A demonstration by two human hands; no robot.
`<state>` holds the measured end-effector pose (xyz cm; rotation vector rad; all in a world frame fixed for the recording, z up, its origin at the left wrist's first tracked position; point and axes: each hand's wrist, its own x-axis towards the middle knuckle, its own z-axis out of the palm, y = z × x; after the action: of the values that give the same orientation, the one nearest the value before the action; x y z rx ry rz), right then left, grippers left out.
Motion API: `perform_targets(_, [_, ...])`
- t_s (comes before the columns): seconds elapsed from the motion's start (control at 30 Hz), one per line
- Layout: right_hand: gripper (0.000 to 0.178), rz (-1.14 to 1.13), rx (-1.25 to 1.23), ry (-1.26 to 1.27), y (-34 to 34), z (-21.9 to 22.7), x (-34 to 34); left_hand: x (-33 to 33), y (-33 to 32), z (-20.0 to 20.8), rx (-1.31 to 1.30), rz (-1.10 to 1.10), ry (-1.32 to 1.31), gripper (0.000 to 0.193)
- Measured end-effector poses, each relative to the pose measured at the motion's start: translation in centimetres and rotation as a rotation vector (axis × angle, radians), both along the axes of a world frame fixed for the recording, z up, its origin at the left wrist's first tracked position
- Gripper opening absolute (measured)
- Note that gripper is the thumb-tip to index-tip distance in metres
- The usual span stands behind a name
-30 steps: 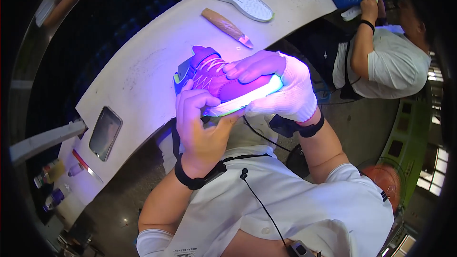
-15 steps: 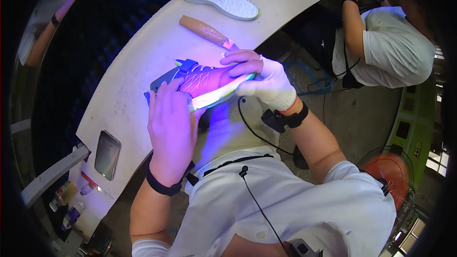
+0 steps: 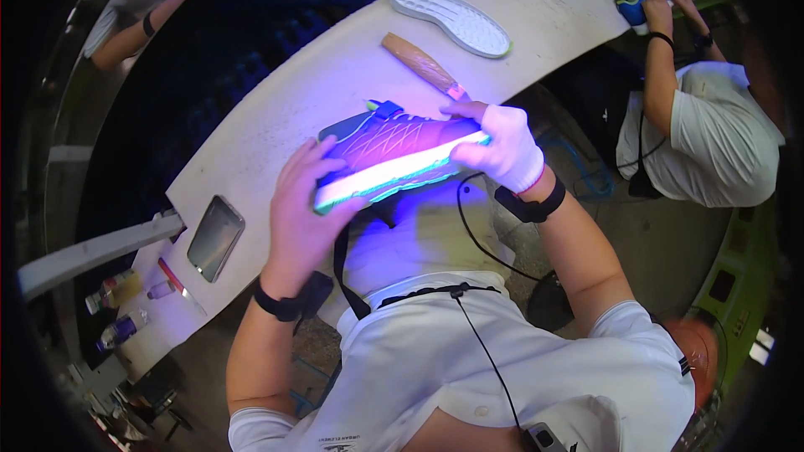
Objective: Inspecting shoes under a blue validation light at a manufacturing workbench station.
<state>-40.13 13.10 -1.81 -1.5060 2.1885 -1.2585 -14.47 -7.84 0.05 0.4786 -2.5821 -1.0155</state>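
Shoe (image 3: 389, 142): held up in front of me, by the near edge of the surface (image 3: 243, 151).
Changed: sole (image 3: 402, 171) side rolled further toward me than half a second ago.
Look: purple-lit upper, criss-cross lines; sole glowing white-cyan.
Left fingers (image 3: 306, 165): curled round heel.
Right fingers (image 3: 471, 153): pinching toe.

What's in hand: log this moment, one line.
left hand: shoe, heel end | gloved right hand: same shoe, toe end | table: loose sole, wooden-handled tool, phone

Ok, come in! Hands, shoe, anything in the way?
Left hand holds shoe at heel, gloved right hand at toe. Sole brightly lit. Wooden-handled tool lies close beyond right hand.
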Motion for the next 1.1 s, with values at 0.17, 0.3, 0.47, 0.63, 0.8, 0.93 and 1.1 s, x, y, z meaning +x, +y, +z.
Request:
perform_targets(0.17, [0.06,-0.169,-0.025,-0.79,-5.6,-1.5,2.2,4.0,-4.8,3.6,0.472,0.099,0.101,0.094])
perform_targets(0.3, [0.073,0.097,-0.063,-0.952,-10.6,0.6,5.6,3.0,-5.4,11.9,0.395,0.072,0.183,0.098])
perform_targets(0.47, [0.068,0.478,-0.314,-0.523,-12.6,9.8,6.5,0.1,-3.6,12.2,0.37,0.067,0.069,0.078])
perform_targets(0.63, [0.041,0.405,-0.32,-0.482,-15.4,9.3,6.7,-0.5,-4.7,13.6,0.256,0.078,-0.132,0.076])
perform_targets(0.8, [0.031,0.479,-0.677,-1.016,-16.4,7.2,7.3,0.8,-5.5,12.7,0.436,0.091,-0.086,0.073])
perform_targets(0.93, [0.031,0.585,-0.754,-1.769,-18.5,6.0,7.5,2.5,-5.7,10.8,0.458,0.14,0.009,0.074])
perform_targets(1.1, [0.03,0.545,-0.318,-1.019,-18.9,8.8,8.8,2.3,-5.2,10.9,0.26,0.171,-0.042,0.074])
